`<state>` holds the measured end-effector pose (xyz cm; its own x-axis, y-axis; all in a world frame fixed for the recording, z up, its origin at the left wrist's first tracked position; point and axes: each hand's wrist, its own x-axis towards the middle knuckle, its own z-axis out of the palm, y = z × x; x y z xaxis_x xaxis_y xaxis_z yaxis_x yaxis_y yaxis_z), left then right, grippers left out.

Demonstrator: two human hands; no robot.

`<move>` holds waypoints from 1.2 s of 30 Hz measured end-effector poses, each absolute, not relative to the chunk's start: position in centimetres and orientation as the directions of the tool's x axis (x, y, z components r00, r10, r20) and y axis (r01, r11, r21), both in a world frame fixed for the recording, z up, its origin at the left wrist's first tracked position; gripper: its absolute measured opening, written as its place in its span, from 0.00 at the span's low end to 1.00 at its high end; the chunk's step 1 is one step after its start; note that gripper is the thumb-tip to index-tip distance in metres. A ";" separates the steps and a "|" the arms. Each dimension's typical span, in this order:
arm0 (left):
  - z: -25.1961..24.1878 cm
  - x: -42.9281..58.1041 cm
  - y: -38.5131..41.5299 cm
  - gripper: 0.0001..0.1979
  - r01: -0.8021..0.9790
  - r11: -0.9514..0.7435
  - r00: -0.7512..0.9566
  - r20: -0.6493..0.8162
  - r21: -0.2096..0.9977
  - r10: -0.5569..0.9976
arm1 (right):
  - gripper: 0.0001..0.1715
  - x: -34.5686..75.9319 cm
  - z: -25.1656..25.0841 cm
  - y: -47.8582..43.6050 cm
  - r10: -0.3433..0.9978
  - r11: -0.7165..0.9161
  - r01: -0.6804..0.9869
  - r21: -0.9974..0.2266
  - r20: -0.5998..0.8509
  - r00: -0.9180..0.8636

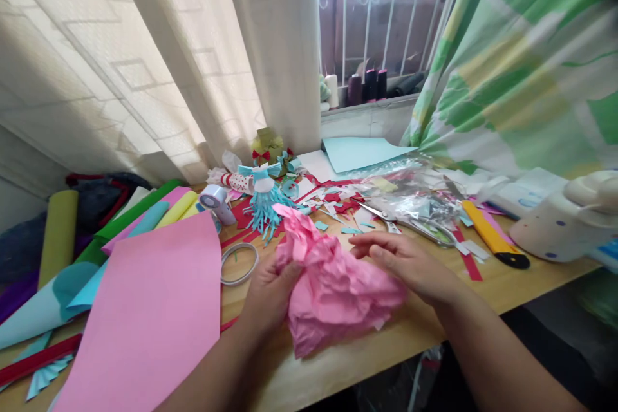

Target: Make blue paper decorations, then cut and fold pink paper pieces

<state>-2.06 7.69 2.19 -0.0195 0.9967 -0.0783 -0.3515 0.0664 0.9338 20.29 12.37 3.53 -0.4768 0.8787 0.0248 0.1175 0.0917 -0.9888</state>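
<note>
You had a bunch of crinkly pink tissue paper point(333, 290) in front of you. It sat just above the front edge of the wooden table point(309, 380), between your two hands. Your left hand point(270, 296) held it from the side, with the fingers point(284, 277) curled around the soft folds. Your right hand point(405, 264) was open and loose, and its fingers point(371, 246) lay close together, with the tips against the paper but not gripping it.

Just left of your left hand lay a ring of clear tape point(239, 264), and a big flat pink sheet point(145, 315) was past that. Above the tissue stood a blue paper fringe craft point(263, 206). To the right were scissors point(410, 222), a see-through plastic bag point(415, 196) and a yellow cutter knife point(492, 235). Little red and blue paper bits were lying all around.
</note>
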 end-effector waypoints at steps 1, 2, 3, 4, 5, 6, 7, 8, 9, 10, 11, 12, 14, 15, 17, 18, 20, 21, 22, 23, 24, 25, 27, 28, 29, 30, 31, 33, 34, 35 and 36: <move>2.1 -1.9 7.5 0.11 -0.317 0.088 0.029 -0.083 0.944 0.996 | 0.23 19.9 3.8 12.0 0.850 0.122 0.122 -0.985 0.041 -0.525; 1.9 -1.7 7.3 0.11 -0.268 0.090 0.060 -0.077 0.959 0.995 | 0.22 19.3 4.1 11.5 0.816 0.149 0.110 -0.983 0.059 -0.575; 1.8 -1.7 7.2 0.11 -0.201 0.068 0.067 -0.055 0.977 0.996 | 0.22 18.8 4.4 11.0 0.780 0.161 0.082 -0.984 0.075 -0.621; 1.7 -1.7 7.2 0.12 -0.124 0.031 0.057 -0.024 0.992 0.998 | 0.23 18.2 4.6 10.5 0.761 0.140 0.045 -0.989 0.079 -0.644; 1.7 -1.8 7.2 0.13 -0.045 -0.010 0.040 0.011 0.999 0.999 | 0.25 17.6 4.7 9.9 0.760 0.099 0.003 -0.995 0.074 -0.646; 1.6 -2.0 7.3 0.14 0.024 -0.045 0.019 0.045 0.999 0.999 | 0.27 17.1 4.8 9.4 0.767 0.044 -0.040 -0.998 0.059 -0.639; 1.6 -2.1 7.4 0.14 0.076 -0.070 -0.001 0.071 0.995 0.998 | 0.27 16.8 4.8 9.1 0.774 -0.009 -0.067 -0.998 0.035 -0.633; 1.6 -2.3 7.5 0.15 0.107 -0.086 -0.010 0.088 0.991 0.996 | 0.26 16.5 4.8 8.8 0.776 -0.045 -0.068 -0.997 0.008 -0.631; 1.5 -2.5 7.6 0.15 0.120 -0.096 -0.011 0.098 0.988 0.995 | 0.23 16.5 4.8 8.7 0.772 -0.062 -0.047 -0.997 -0.018 -0.635; 1.5 -2.7 7.7 0.14 0.120 -0.098 -0.011 0.100 0.988 0.995 | 0.20 16.6 4.7 8.8 0.767 -0.054 -0.012 -0.998 -0.034 -0.640; 1.4 -2.8 7.8 0.13 0.111 -0.096 -0.022 0.099 0.989 0.995 | 0.18 17.0 4.6 9.1 0.775 -0.024 0.025 -0.999 -0.035 -0.631; 1.4 -2.9 7.9 0.12 0.087 -0.089 -0.047 0.093 0.992 0.995 | 0.16 17.6 4.5 9.7 0.811 0.015 0.051 -0.999 -0.017 -0.585; 1.4 -3.0 8.1 0.12 -0.022 -0.061 -0.129 0.058 0.998 0.990 | 0.17 19.3 4.2 11.0 0.911 0.079 0.049 -0.996 0.052 -0.410; 1.5 -3.1 8.3 0.13 -0.102 -0.048 -0.172 0.030 0.994 0.985 | 0.20 20.2 4.1 11.8 0.955 0.085 0.031 -0.996 0.072 -0.287; 1.7 -3.1 8.5 0.13 -0.255 -0.044 -0.218 -0.013 0.966 0.976 | 0.19 21.7 3.8 12.9 0.990 0.050 -0.035 -0.998 0.054 -0.134; 1.8 -3.1 8.6 0.13 -0.306 -0.044 -0.214 -0.024 0.951 0.977 | 0.18 22.1 3.8 13.2 0.994 0.053 -0.058 -0.997 0.058 -0.089; 2.0 -3.0 8.8 0.12 -0.342 -0.039 -0.175 -0.023 0.939 0.984 | 0.14 22.4 3.8 13.2 0.993 0.079 -0.062 -0.995 0.084 -0.080; 2.0 -3.0 8.8 0.12 -0.333 -0.032 -0.150 -0.020 0.942 0.989 | 0.13 22.2 3.8 13.1 0.990 0.102 -0.050 -0.994 0.106 -0.097; 1.9 -3.0 8.8 0.13 -0.316 -0.024 -0.126 -0.017 0.948 0.992 | 0.14 21.8 3.9 12.8 0.983 0.126 -0.033 -0.991 0.129 -0.129; 1.8 -2.9 8.8 0.13 -0.302 -0.015 -0.106 -0.018 0.953 0.994 | 0.16 21.5 4.0 12.5 0.973 0.153 -0.021 -0.988 0.154 -0.170; 1.7 -2.9 8.7 0.14 -0.295 -0.011 -0.095 -0.018 0.956 0.995 | 0.20 21.1 4.1 12.3 0.962 0.179 -0.020 -0.984 0.179 -0.207; 1.6 -2.8 8.6 0.15 -0.288 -0.007 -0.087 -0.019 0.958 0.996 | 0.23 20.8 4.1 12.1 0.951 0.194 -0.031 -0.980 0.196 -0.239; 1.4 -2.6 8.5 0.15 -0.266 0.020 -0.046 -0.034 0.964 0.998 | 0.30 20.2 4.1 12.0 0.938 0.190 -0.054 -0.980 0.197 -0.287; 1.3 -2.5 8.4 0.14 -0.245 0.042 -0.017 -0.047 0.969 0.999 | 0.32 19.9 4.1 11.9 0.937 0.177 -0.047 -0.983 0.182 -0.299; 1.3 -2.4 8.2 0.14 -0.215 0.067 0.018 -0.065 0.974 0.998 | 0.33 19.7 4.0 11.9 0.939 0.164 -0.021 -0.986 0.163 -0.304; 1.4 -2.3 8.1 0.14 -0.179 0.095 0.057 -0.086 0.979 0.995 | 0.33 19.5 4.0 12.0 0.942 0.156 0.015 -0.988 0.144 -0.303; 1.6 -2.2 8.0 0.14 -0.142 0.120 0.100 -0.106 0.983 0.989 | 0.32 19.2 4.0 12.0 0.946 0.151 0.049 -0.987 0.130 -0.297; 2.2 -2.1 7.9 0.14 -0.068 0.139 0.192 -0.124 0.988 0.974 | 0.25 18.6 4.0 11.9 0.947 0.124 0.068 -0.990 0.097 -0.305; 2.6 -2.1 7.9 0.15 -0.054 0.137 0.243 -0.120 0.989 0.963 | 0.22 18.3 4.1 11.8 0.944 0.099 0.053 -0.994 0.077 -0.322; 3.0 -2.1 8.0 0.18 -0.066 0.132 0.294 -0.107 0.989 0.950 | 0.20 18.1 4.2 11.6 0.938 0.075 0.039 -0.996 0.057 -0.342; 3.4 -2.1 8.2 0.21 -0.100 0.123 0.332 -0.083 0.987 0.940 | 0.18 17.8 4.2 11.5 0.930 0.061 0.039 -0.997 0.042 -0.365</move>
